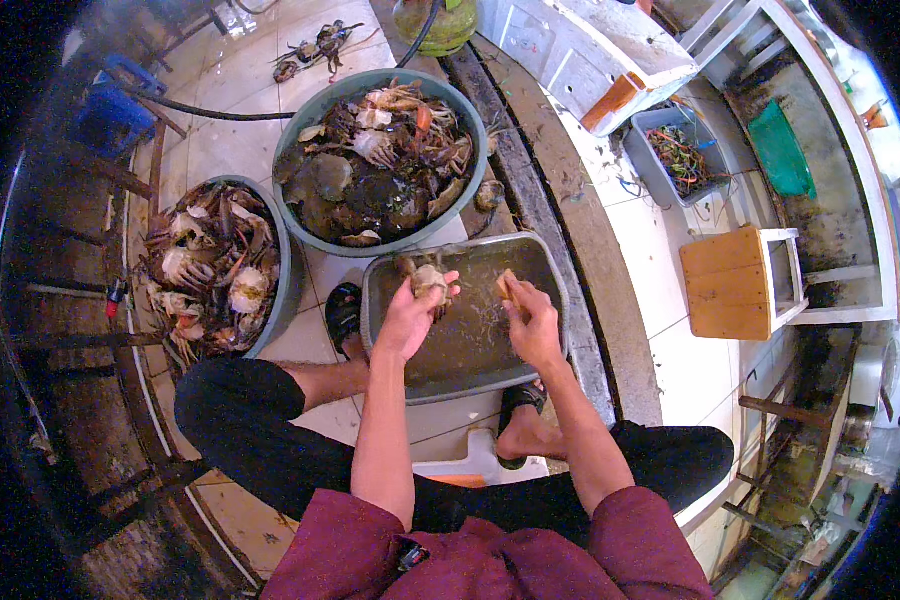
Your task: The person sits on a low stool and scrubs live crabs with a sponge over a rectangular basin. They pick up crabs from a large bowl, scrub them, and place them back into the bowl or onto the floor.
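Observation:
My left hand (405, 318) is closed round a pale crab (429, 281), held belly side up above the left part of a grey rectangular basin (564, 330). Murky brown water (470, 345) fills the basin. On the right, my right hand (536, 325) grips a small tan, wooden-looking brush (506, 285), whose bristles I cannot make out. A gap of water separates the brush from the crab. Beyond the basin stands a large round tub (483, 150) of crabs in dark water. A second round tub (284, 280), heaped with crabs, is at my left.
Several crabs (320, 45) lie on the tiles at the far left. A black hose (220, 115) runs to the big tub, near a green gas cylinder (438, 25). To the right are a white cool box (570, 55), a grey crate (685, 160) of coloured ties and a wooden stool (735, 285).

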`<state>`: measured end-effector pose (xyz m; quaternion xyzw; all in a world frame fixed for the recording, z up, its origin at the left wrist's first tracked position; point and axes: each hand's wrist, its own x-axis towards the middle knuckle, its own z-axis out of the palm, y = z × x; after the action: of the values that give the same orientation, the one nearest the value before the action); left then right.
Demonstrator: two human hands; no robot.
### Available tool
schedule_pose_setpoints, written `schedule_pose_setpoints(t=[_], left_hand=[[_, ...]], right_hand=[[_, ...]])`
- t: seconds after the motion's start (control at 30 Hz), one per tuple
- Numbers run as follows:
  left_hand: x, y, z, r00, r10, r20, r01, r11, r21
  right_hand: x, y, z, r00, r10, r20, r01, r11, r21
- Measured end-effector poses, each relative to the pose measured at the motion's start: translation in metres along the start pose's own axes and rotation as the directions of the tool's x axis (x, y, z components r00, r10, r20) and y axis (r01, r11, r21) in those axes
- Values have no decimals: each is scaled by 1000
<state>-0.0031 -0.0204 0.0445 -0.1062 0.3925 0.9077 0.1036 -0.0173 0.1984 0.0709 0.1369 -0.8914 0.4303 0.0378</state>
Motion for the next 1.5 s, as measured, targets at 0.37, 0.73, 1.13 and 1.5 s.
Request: schedule_pose_setpoints(t=[0.37, 0.73, 1.13, 1.5], left_hand=[[7, -7, 5, 926, -228, -301, 143, 950, -278], [13, -30, 40, 932, -110, -347, -108, 826, -553], [13, -45, 19, 838, -115, -534, -217, 826, -520], [18, -84, -16, 844, -132, -521, -167, 857, -488]], right_hand=[[-2, -41, 24, 963, 261, -66, -218, 899, 379], [-14, -71, 32, 980, 4, -198, -22, 996, -89], [-16, -44, 34, 995, -72, -64, 61, 984, -166], [-31, -8, 66, 993, -94, 77, 106, 979, -172]])
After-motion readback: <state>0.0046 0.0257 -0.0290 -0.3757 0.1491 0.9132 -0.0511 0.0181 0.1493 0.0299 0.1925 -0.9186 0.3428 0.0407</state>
